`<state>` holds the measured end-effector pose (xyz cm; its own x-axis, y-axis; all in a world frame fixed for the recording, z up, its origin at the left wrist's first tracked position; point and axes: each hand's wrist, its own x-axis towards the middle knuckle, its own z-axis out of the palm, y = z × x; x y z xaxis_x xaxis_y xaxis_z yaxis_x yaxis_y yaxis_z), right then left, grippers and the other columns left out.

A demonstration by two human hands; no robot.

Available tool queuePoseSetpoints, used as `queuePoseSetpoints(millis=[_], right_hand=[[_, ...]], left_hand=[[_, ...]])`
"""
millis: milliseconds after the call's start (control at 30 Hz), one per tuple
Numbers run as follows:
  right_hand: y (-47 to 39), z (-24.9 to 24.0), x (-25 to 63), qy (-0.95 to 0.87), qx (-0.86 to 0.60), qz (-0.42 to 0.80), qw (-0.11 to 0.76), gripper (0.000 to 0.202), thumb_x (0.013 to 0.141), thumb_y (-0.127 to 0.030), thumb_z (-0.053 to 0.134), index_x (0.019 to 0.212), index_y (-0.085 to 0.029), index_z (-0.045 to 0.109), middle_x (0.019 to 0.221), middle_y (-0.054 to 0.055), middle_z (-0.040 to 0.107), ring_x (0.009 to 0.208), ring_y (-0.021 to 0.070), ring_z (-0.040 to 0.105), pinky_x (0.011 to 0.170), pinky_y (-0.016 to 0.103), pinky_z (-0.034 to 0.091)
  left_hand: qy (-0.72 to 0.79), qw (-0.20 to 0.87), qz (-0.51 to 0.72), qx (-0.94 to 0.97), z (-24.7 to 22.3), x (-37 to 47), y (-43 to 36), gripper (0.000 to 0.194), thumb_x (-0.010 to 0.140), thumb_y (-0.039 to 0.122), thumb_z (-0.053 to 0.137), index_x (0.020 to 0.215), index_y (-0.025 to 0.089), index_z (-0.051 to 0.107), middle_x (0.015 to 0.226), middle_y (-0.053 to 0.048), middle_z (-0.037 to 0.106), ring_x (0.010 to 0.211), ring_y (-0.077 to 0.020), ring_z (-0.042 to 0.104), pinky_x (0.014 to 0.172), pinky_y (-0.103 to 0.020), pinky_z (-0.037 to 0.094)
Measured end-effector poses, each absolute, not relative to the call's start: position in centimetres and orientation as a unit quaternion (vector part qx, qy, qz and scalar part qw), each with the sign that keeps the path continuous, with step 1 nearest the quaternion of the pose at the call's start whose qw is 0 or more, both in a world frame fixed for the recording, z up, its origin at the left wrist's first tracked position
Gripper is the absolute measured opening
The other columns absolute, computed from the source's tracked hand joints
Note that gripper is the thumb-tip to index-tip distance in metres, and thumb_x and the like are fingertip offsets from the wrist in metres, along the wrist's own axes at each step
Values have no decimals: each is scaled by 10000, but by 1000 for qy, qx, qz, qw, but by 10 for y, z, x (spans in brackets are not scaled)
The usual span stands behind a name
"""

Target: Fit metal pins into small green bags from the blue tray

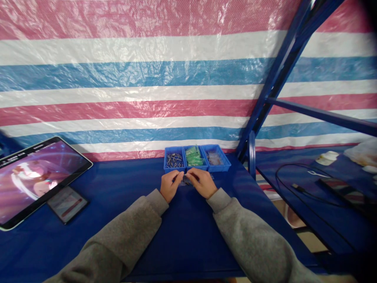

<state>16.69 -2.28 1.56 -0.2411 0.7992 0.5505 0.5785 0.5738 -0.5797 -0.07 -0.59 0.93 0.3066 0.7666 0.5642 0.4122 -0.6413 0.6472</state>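
My two fuzzy grey sleeves come first, the left sleeve (118, 236) and the right sleeve (256, 236), reaching over the big blue table (188, 243). At their ends, my left hand (171, 186) and my right hand (204, 184) are close together, near the middle of the table. On each hand, my thumb and pointing finger are pinched almost shut. Between my fingertips is a small thing (185, 180), just on the near side of the blue boxes. Both hands seem to have hold of it, but it is too tiny and hidden for me to tell what it is.

Over on the left lies a flat dark thing (67, 204) with a shiny front, and its top corner meets the edge of a big screen (41, 181). The screen is tilted and shows a pink and purple picture.

Just past my hands, three blue boxes sit side by side. The left box (173, 149) has lots of little metal bits (174, 160) in it. The middle box (204, 168) has green packets (194, 157). The right box (220, 168) has see-through bits (215, 158).

On the right is another blue table (318, 218), with a black wire (298, 188), a small white tub (327, 158) and a see-through bag (363, 152) on it. A blue metal frame (272, 82) leans up on the right. Farthest away is a shiny sheet (147, 74) with red, white and blue stripes
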Motion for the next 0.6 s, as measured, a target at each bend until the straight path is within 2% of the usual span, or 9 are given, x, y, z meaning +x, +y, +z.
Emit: queuePoseSetpoints(millis=[300,500,600], right_hand=[[-18,9,168,-782,-463,111,403,426,938,-357,354,585,-189,523,539,1,558,520,116,532,574,214,360],[-15,5,170,-757,-499,72,415,444,933,-377,360,559,-187,506,516,8,544,508,118,529,561,218,347],[-14,5,171,-756,-501,62,417,451,935,-389,349,558,-189,495,516,10,540,502,120,522,558,223,342]], left_hand=[[357,193,495,768,8,0,-4,214,846,346,528,781,165,623,737,-27,634,630,-114,562,610,-226,468],[340,269,517,738,7,3,-5,192,868,316,492,782,155,552,953,-75,636,809,-146,620,663,-243,521],[346,294,505,734,3,4,-5,166,874,303,486,812,159,537,922,-68,646,758,-139,634,645,-241,522]])
